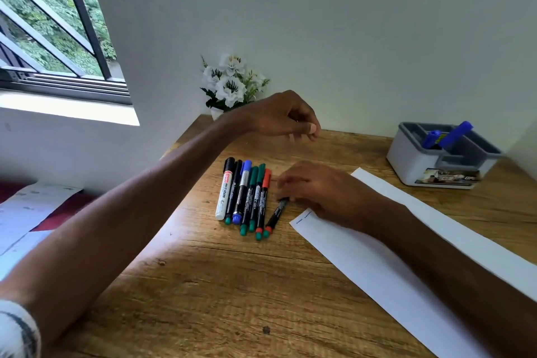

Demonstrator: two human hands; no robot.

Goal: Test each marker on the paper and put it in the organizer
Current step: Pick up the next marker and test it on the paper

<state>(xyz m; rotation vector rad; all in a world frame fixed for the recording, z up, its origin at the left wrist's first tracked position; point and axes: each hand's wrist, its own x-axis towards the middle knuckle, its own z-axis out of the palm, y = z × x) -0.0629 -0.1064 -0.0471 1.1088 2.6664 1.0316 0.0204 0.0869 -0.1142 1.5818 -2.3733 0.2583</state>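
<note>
Markers: your right hand (313, 189) grasps, it seems, the black red-ended marker (275, 216).
Your left hand (279, 118) hovers loosely curled, empty, above the wooden desk (232, 285).

pale wall (348, 23) behind the hands, barred window (52, 23) far to their left throwing daylight, wooden desk (220, 293) underneath.

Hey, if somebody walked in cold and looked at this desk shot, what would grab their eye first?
Probably the row of markers lying side by side mid-desk, with the right hand closing on a red-ended marker at the row's right edge. The left hand hovers above, holding nothing visible. At the back right, a grey organizer already holds two blue markers, beside a long white paper.
</note>
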